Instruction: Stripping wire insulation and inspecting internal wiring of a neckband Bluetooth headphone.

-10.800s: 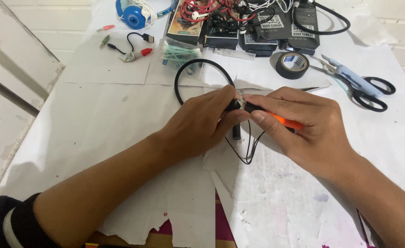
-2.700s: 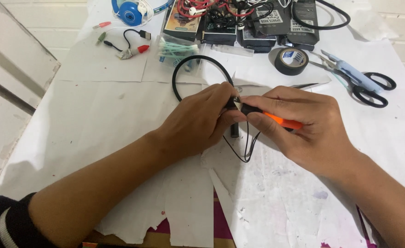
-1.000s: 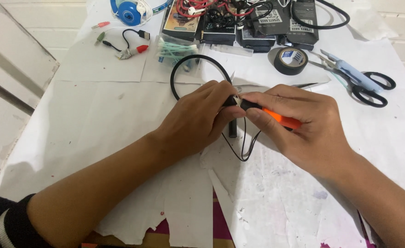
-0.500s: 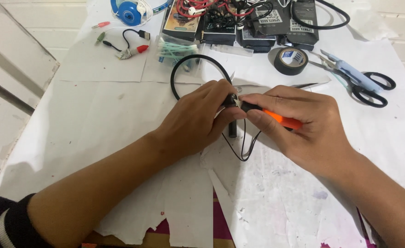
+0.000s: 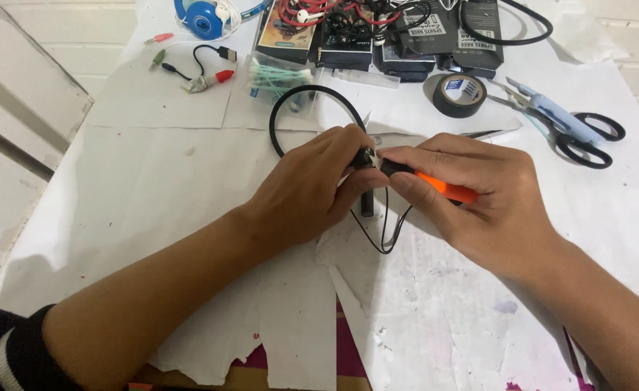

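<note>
Both hands closed: left hand [image 5: 306,190] pinching black cable [image 5: 284,116], right hand [image 5: 471,199] gripping orange-handled tool [image 5: 444,188].

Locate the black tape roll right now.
Head view: the black tape roll lies flat at the table's far right, beyond the right hand, beside the scissors.

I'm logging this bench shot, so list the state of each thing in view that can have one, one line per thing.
left hand: closed around a small black part.
right hand: gripping the orange-handled tool.
orange-handled tool: held, tip at the black part.
black cable: looped, one end under the left hand.
scissors: lying shut.
black tape roll: lying flat.
cotton swab bag: lying flat, untouched.
</note>
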